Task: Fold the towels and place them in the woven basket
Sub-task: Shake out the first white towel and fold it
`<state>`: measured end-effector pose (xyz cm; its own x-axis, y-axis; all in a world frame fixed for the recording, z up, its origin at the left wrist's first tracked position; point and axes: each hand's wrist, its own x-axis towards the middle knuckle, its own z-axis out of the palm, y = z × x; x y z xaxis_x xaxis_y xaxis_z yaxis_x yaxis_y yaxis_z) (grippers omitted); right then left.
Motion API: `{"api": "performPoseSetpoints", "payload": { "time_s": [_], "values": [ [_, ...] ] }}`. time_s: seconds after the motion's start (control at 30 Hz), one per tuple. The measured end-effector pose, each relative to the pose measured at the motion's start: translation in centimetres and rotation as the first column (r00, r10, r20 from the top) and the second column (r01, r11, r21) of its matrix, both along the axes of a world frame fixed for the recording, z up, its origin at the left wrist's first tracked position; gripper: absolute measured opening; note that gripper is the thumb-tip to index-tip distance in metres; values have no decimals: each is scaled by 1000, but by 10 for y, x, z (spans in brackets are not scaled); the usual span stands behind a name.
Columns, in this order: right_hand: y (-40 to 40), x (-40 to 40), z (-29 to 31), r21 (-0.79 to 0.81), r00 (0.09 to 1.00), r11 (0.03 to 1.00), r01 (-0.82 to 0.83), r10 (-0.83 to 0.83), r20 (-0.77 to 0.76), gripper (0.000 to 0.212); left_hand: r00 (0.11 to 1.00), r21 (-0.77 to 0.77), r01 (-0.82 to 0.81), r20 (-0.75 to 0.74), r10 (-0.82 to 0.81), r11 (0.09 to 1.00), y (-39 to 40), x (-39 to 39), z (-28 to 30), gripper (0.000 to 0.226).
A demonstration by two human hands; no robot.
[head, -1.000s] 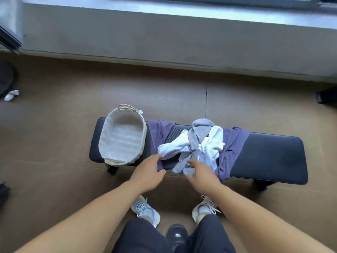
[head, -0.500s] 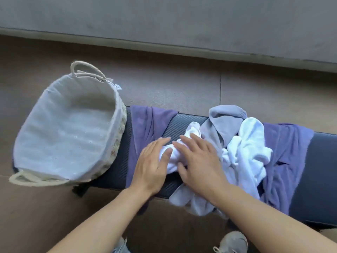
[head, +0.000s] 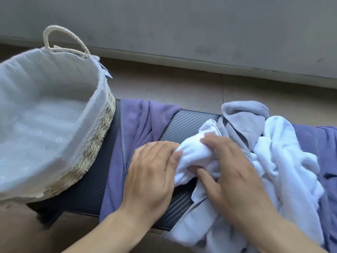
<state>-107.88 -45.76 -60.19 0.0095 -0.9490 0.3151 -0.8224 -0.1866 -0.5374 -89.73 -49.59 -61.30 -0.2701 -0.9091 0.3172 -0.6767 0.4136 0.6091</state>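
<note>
A crumpled white towel [head: 284, 161] lies on the black bench [head: 187, 121], tangled with a pale grey towel [head: 244, 119] and lying over a purple towel [head: 138, 121]. My left hand [head: 151, 176] and my right hand [head: 229, 172] both grip the white towel's left end, fingers curled into the bunched cloth. The woven basket [head: 98, 134], lined with white fabric and empty, stands on the bench's left end, left of my left hand.
The bench runs left to right across a brown tiled floor [head: 182, 83]. A grey wall [head: 182, 24] rises behind it. The basket's rope handle [head: 63, 39] sticks up at its far rim. The purple towel also shows at the far right [head: 324, 143].
The view has closed in on the bench. My hands went from lying flat on the white towel to gripping its bunched left end.
</note>
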Motion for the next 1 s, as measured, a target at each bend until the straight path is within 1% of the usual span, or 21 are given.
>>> {"api": "performPoseSetpoints", "payload": {
  "time_s": [0.07,0.13,0.23,0.27,0.33,0.43,0.5,0.53,0.57,0.63,0.67,0.7,0.77,0.8,0.83,0.87,0.9,0.93,0.97,1.0],
  "values": [
    [-2,3,2,-12,1000,1000,-4,3,-19,55,1000,23,26,-18,-25,999,1,2,4,34],
    [-4,5,1,-38,1000,999,-14,13,-23,50,997,37,78,8,-78,996,0,5,8,39],
    [-3,6,5,-167,999,986,-27,20,-43,39,978,52,192,72,-195,980,1,7,20,64],
    [0,7,8,-225,998,974,-42,30,-57,33,975,35,204,82,-207,978,4,7,25,72],
    [7,11,20,-321,997,944,-73,68,-28,25,981,-2,194,30,-194,981,12,10,39,80],
    [19,16,49,-422,982,905,-54,125,143,21,977,-75,172,-114,-179,982,27,15,69,86],
    [31,26,74,-464,935,886,28,140,325,17,978,-159,90,-171,-117,983,39,19,87,78],
    [37,31,86,-486,895,872,62,167,414,15,976,-190,38,-202,-77,981,45,21,94,68],
    [44,35,97,-516,858,852,88,198,474,19,966,-209,6,-252,-59,978,50,24,99,53],
    [58,40,119,-586,825,804,100,263,501,29,912,-212,7,-400,-93,977,64,30,116,20],
    [62,40,129,-607,827,789,95,277,490,33,868,-211,14,-483,-117,977,69,32,129,10],
    [65,39,138,-607,838,790,88,270,474,38,814,-193,29,-565,-136,981,72,34,144,9],
    [67,37,150,-539,858,838,90,209,469,49,689,-107,117,-707,-159,987,82,36,174,15],
    [68,35,153,-484,858,868,110,163,487,49,651,-55,169,-743,-154,984,82,41,174,16],
    [67,32,152,-416,863,900,126,108,494,45,639,9,209,-758,-130,978,83,46,170,16],
    [67,30,149,-331,878,935,127,50,476,39,677,88,205,-732,-77,975,82,52,157,19],
    [66,26,144,-233,900,964,127,-14,435,34,765,158,160,-643,-21,974,79,58,141,22],
    [65,22,138,-124,923,983,134,-79,378,33,855,206,128,-519,-3,970,72,61,128,25],
    [63,18,133,-7,942,991,137,-128,311,35,906,241,100,-422,12,965,65,62,119,26],
    [62,15,131,107,959,986,129,-152,238,39,911,263,64,-409,51,963,59,62,116,24]
  ]
}}
